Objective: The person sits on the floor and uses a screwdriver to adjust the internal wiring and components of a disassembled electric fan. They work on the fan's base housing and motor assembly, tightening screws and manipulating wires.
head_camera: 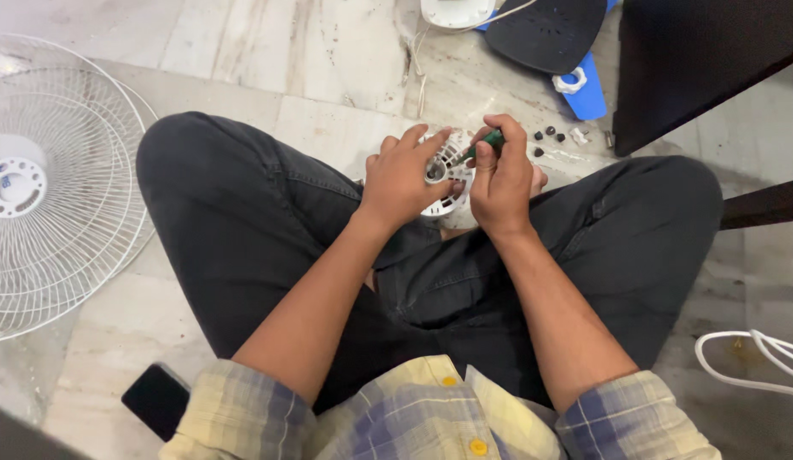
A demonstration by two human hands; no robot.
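At the left edge of the frame a white wire fan guard (pixel 47 187) lies flat on the marble floor (pixel 269 51), partly cut off. A dark phone (pixel 156 399) sits at lower left. In the middle, over crossed legs, the left hand (pixel 403 177) cups a white vented fan housing (pixel 448 175), fingers spread to steady it. The right hand (pixel 500 175) closes round a green-handled screwdriver (pixel 486 143), tip angled into the housing; the hands hide where it lands. Small dark screws (pixel 550 136) lie just beyond, kept within reach. A blue fan blade (pixel 584 85) shows at upper right, and a white cable (pixel 746 358) runs off the lower right.
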